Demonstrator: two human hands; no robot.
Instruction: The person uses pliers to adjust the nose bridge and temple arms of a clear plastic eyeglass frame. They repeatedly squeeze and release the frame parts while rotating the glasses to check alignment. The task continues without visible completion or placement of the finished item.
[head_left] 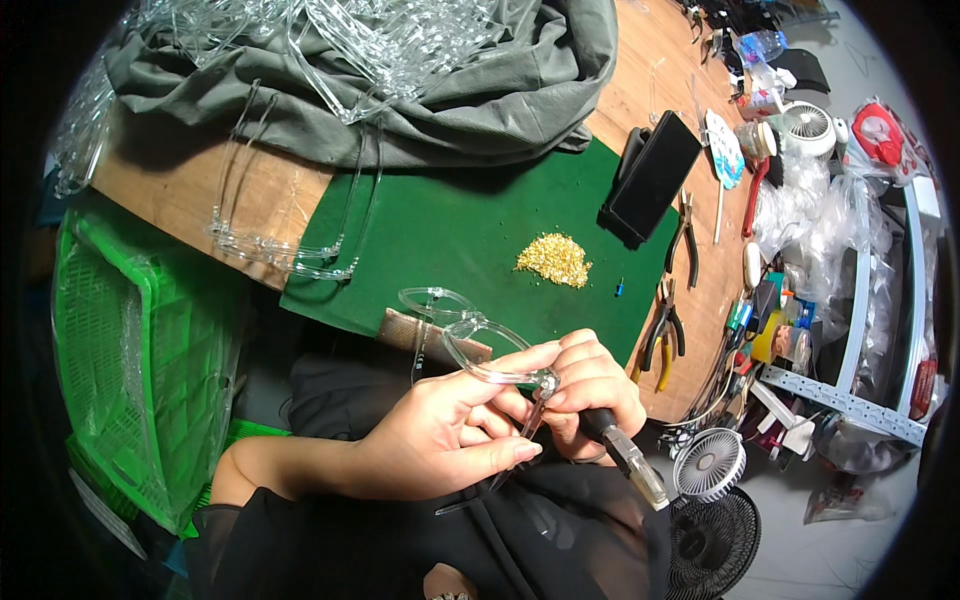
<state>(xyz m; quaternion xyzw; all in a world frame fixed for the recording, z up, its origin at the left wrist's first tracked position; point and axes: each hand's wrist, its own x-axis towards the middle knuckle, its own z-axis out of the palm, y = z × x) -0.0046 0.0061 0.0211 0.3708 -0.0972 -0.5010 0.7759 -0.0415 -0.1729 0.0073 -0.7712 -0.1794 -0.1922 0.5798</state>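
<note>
My left hand point(450, 430) is closed around a clear eyeglass frame point(470, 330), near one of its hinges. The rims point away from me, and one temple runs down past my fingers. My right hand point(598, 395) meets the same hinge corner with its fingertips. Tucked in my right palm is a black-handled tool point(630, 455), its pale, see-through end pointing toward the lower right; its exact kind is unclear. Just beyond the frame, a small tan block point(400, 328) sits at the edge of the green mat point(450, 220).
Small gold pieces point(556, 260) lie heaped on the mat, near a tiny blue bit point(619, 288). To the right are a black phone-like device point(655, 175) and pliers point(663, 330). Clear frames point(370, 50) pile on grey cloth point(480, 130). Green crates point(150, 350) stand left; a small fan point(709, 465) right.
</note>
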